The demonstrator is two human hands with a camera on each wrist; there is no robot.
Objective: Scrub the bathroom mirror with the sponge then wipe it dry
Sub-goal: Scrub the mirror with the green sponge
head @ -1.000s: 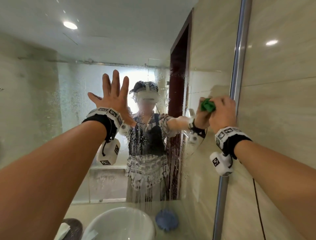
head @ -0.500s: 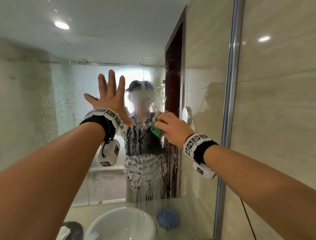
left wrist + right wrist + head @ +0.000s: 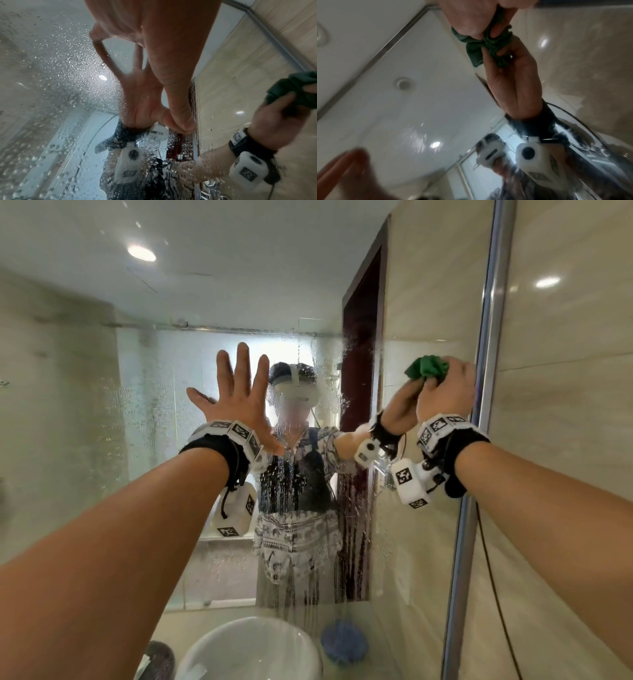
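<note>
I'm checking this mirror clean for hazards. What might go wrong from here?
1. The left hand presses flat on the wet mirror; on the droplets it could slip, and it will likely leave a print.
2. The right hand grips a bunched green cloth beside the metal frame; knuckles may knock it.
3. Water streaks run down the glass toward the basin, so wiped areas may streak again.

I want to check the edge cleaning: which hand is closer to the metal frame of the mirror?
Right. The right hand holds the green cloth beside the metal frame; the left hand presses mid-mirror, far left.
</note>
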